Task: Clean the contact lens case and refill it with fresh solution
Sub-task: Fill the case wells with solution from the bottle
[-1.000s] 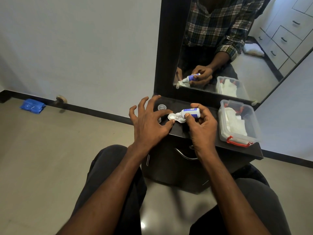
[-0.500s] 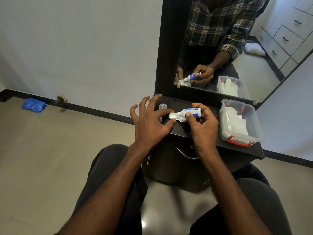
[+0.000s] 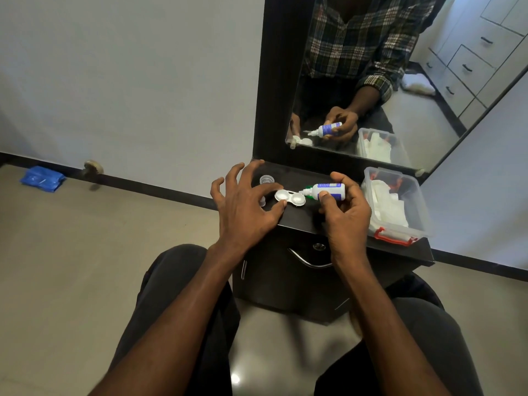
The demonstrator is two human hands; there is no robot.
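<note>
A white two-well contact lens case (image 3: pixel 290 198) lies open on the dark dresser top (image 3: pixel 300 218). My left hand (image 3: pixel 245 207) steadies the case's left well between thumb and forefinger, the other fingers spread. My right hand (image 3: pixel 347 212) grips a small white solution bottle (image 3: pixel 324 191) with a blue label, held sideways with its nozzle pointing left, just beside the case's right well. A green cap (image 3: pixel 308 189) peeks out behind the nozzle. A clear cap (image 3: pixel 266 179) stands behind my left hand.
A clear plastic box (image 3: pixel 400 207) with red latches and white cloths sits at the dresser's right end. A mirror (image 3: pixel 400 81) rises behind the top. The dresser's front edge and a drawer handle (image 3: pixel 308 260) are below my hands. A blue packet (image 3: pixel 43 178) lies on the floor far left.
The bottle has drawn back to the right, so its nozzle no longer sits over the case and both wells now show. My left hand keeps its hold.
</note>
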